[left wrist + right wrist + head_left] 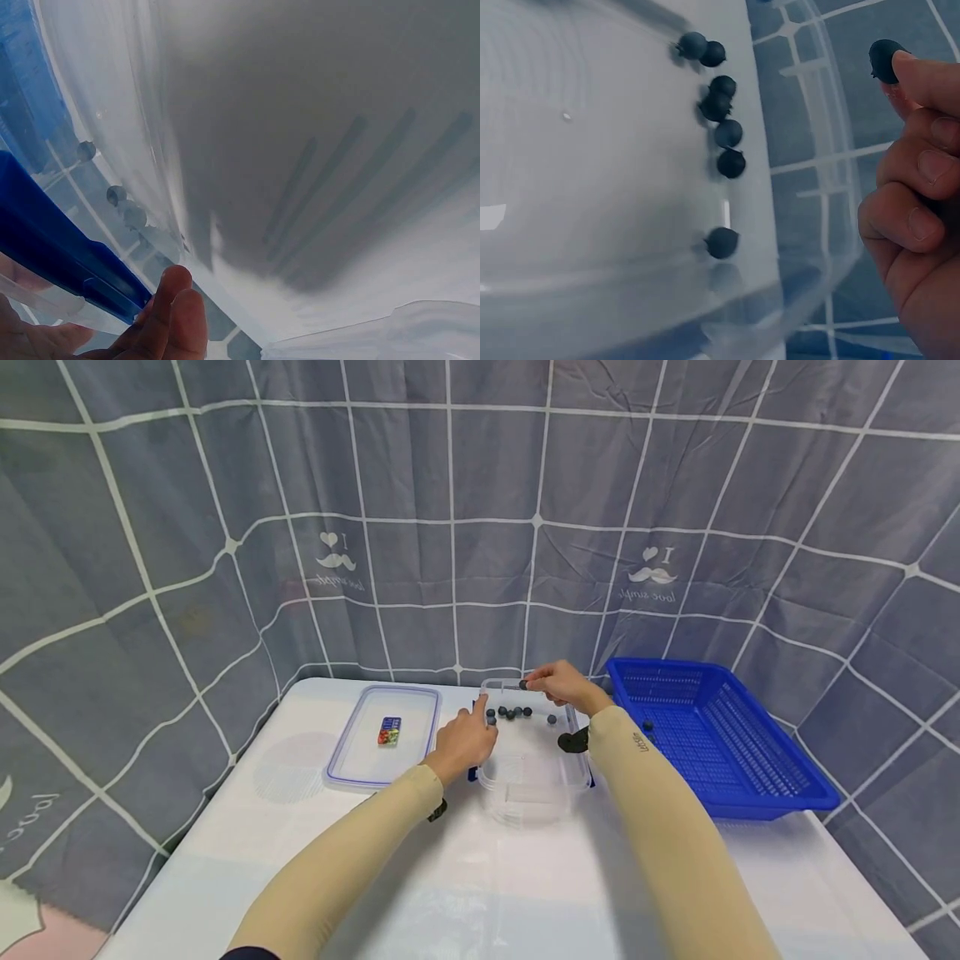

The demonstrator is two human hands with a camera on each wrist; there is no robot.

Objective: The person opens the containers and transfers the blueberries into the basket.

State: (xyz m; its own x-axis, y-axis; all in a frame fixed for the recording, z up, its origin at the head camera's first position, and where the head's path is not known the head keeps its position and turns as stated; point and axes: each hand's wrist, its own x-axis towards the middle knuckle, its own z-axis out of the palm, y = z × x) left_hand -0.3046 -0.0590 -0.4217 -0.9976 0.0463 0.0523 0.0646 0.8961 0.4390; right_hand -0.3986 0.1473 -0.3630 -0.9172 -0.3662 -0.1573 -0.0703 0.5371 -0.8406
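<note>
My right hand (564, 685) pinches a dark blueberry (886, 61) between thumb and index finger, above the far end of a clear plastic container (517, 781). Its other fingers are curled into the palm in the right wrist view. On the container floor several blueberries (728, 133) lie in a loose row near the far wall. My left hand (461, 743) holds the container's left side, thumb at the rim, next to a blue latch flap (71, 244). In the left wrist view, part of this hand is hidden behind the flap.
Right of the container stands a blue plastic basket (738, 735), with a few blueberries (648, 726) near its left wall. To the left, a clear lid with a blue seal (360, 760) lies flat, bearing a small fruit label (389, 732). A grey checked curtain (487, 568) hangs behind the white table (450, 877).
</note>
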